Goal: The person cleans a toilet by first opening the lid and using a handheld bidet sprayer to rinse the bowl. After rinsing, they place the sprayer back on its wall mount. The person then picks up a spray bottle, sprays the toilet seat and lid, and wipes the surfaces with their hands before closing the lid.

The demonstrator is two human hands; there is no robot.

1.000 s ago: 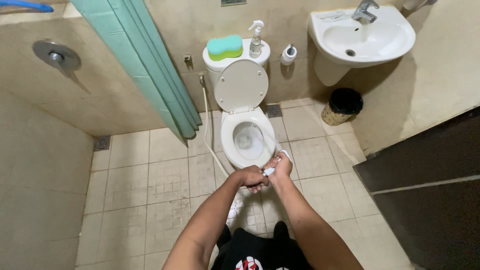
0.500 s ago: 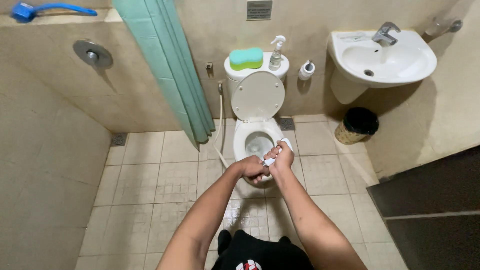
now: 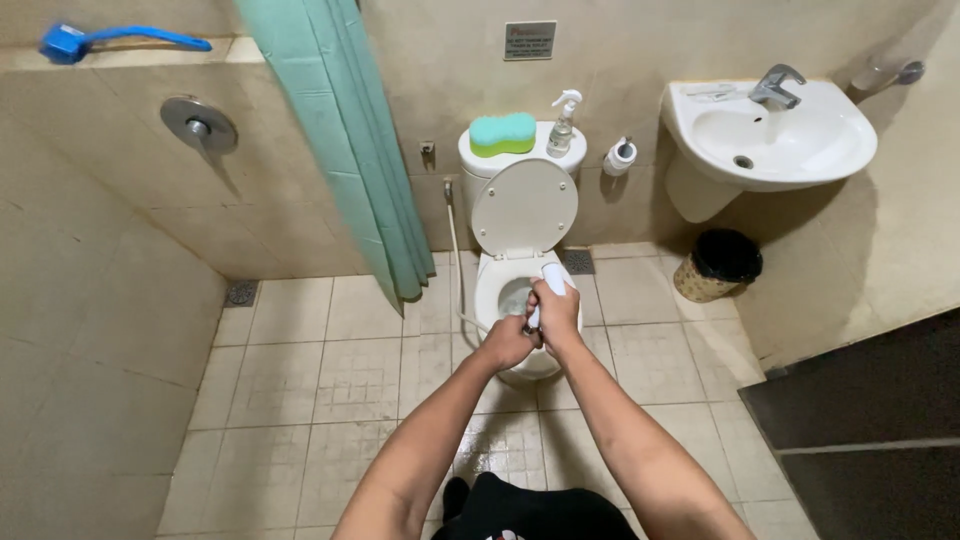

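Room: beige-tiled bathroom seen from above, with a pale tile floor (image 3: 330,370) and a green shower curtain (image 3: 345,140) hanging at the left.
Toilet: white toilet (image 3: 510,290) against the back wall, lid raised, bowl open just beyond the hands.
Right hand: right hand (image 3: 556,315) is closed around a white bidet sprayer (image 3: 550,285), whose head sticks up past the fingers over the bowl's rim.
Left hand: left hand (image 3: 508,342) is curled shut just beside the right, touching it at the sprayer's lower end; what its fingers pinch I cannot tell.
Hose: thin white hose (image 3: 458,265) runs down the wall left of the toilet toward the hands.
Tank top: green and blue sponge (image 3: 502,134) and a clear spray bottle (image 3: 563,127) sit on the tank.
Right side: white sink (image 3: 770,135) on the wall, a dark-lined waste bin (image 3: 718,266) on the floor below it.
Far left: blue brush (image 3: 110,42) lies on the ledge above a round metal shower valve (image 3: 198,125).
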